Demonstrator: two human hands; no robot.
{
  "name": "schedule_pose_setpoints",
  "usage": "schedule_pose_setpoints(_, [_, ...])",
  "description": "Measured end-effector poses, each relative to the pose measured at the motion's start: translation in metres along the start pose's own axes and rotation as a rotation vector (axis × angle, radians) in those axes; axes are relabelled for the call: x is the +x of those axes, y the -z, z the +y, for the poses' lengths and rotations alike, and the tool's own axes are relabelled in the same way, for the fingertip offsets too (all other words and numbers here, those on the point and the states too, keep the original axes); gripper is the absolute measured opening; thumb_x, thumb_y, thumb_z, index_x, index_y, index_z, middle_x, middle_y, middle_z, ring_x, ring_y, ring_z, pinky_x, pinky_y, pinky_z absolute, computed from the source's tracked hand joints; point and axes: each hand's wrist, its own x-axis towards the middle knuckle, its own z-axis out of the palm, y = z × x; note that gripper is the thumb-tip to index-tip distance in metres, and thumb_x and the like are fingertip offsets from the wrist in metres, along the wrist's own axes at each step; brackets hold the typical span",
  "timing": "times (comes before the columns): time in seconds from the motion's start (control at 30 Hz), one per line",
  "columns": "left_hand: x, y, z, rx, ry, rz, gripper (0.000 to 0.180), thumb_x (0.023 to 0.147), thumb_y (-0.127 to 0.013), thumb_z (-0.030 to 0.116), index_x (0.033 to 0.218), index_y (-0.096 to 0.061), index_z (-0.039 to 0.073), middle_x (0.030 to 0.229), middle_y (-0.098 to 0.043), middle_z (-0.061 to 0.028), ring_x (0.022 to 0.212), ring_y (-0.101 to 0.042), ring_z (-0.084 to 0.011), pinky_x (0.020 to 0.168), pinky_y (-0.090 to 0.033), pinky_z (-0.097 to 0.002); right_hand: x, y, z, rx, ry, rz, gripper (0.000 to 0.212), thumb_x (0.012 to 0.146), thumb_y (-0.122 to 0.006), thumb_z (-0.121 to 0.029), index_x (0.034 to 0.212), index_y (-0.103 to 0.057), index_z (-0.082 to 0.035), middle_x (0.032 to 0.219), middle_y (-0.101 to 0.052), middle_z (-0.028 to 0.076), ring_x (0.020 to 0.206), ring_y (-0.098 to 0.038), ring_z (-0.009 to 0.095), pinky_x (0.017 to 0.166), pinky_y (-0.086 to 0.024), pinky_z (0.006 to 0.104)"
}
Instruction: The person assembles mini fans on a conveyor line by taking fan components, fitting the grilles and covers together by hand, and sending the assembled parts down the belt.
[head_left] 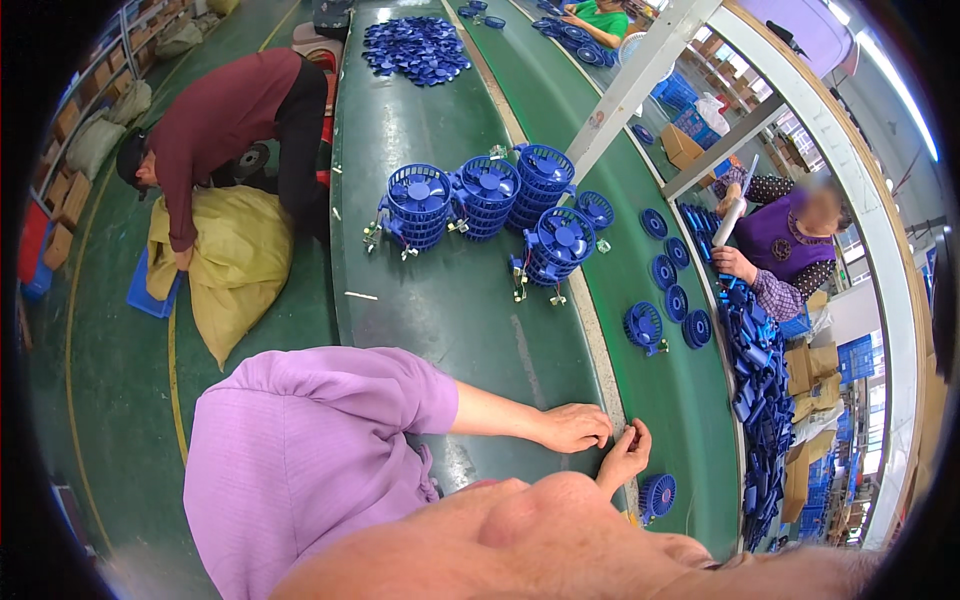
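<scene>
My left hand (577, 428) rests over the divider strip beside the green belt, its fingers bent and drawn together. Just right of it, my right hand (625, 457) is curled, fingertips close to the left hand's. Whatever they may hold is too small or hidden to make out. Close below the right hand, a blue round fan part (657, 494) lies on the belt. Beyond my hands, blue fan cages with blades inside stand in stacks (487, 190) on the green table, thin wires with white connectors hanging from them. The nearest stack (560, 242) leans slightly.
Blue fan parts (663, 272) lie along the green belt (610, 330). A pile of blue blades (415, 50) sits at the table's far end. Across the belt, a person in purple (785, 250) holds a white tool beside heaped blue parts (762, 400). At left, someone bends over a yellow sack (235, 260).
</scene>
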Motion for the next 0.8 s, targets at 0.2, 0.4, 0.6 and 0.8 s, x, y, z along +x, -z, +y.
schedule_pose_setpoints(0.2, [0.001,-0.004,0.005,-0.01,-0.003,-0.008,0.01,0.078,-0.056,0.004,0.086,-0.06,0.007,0.108,-0.06,-0.0071,0.102,-0.056,-0.0283,0.088,-0.045,-0.0413,-0.003,0.007,-0.001,-0.02,-0.013,0.011,0.017,0.088,-0.059,-0.005,0.102,-0.066,0.001,0.093,-0.068,0.012,0.079,-0.063,0.019,0.069,-0.051,0.0305])
schedule_pose_setpoints(0.4, [0.011,0.01,-0.008,-0.151,0.153,0.015,0.016,0.079,-0.058,0.003,0.092,-0.067,0.007,0.102,-0.065,-0.0101,0.097,-0.063,-0.0271,0.084,-0.05,-0.0368,0.002,-0.007,0.0,-0.045,-0.002,0.028,0.017,0.087,-0.059,-0.007,0.1,-0.068,-0.003,0.095,-0.068,0.012,0.084,-0.064,0.022,0.074,-0.051,0.0318])
schedule_pose_setpoints(0.6, [0.035,0.019,-0.02,-0.415,0.37,0.027,0.021,0.09,-0.055,0.005,0.109,-0.063,0.004,0.101,-0.067,-0.0042,0.092,-0.062,-0.0125,0.082,-0.049,-0.0286,0.003,0.002,0.008,-0.004,-0.043,0.053,0.017,0.086,-0.061,-0.007,0.101,-0.067,-0.003,0.093,-0.067,0.011,0.078,-0.064,0.02,0.071,-0.052,0.0308])
schedule_pose_setpoints(0.8, [0.08,0.027,-0.053,0.014,0.088,0.216,0.036,0.084,-0.062,0.01,0.119,-0.055,0.006,0.127,-0.05,-0.0127,0.117,-0.049,-0.0254,0.092,-0.045,-0.037,0.003,0.002,0.001,0.033,-0.068,0.047,0.016,0.086,-0.06,-0.003,0.101,-0.066,-0.001,0.094,-0.066,0.012,0.076,-0.065,0.019,0.071,-0.053,0.0299])
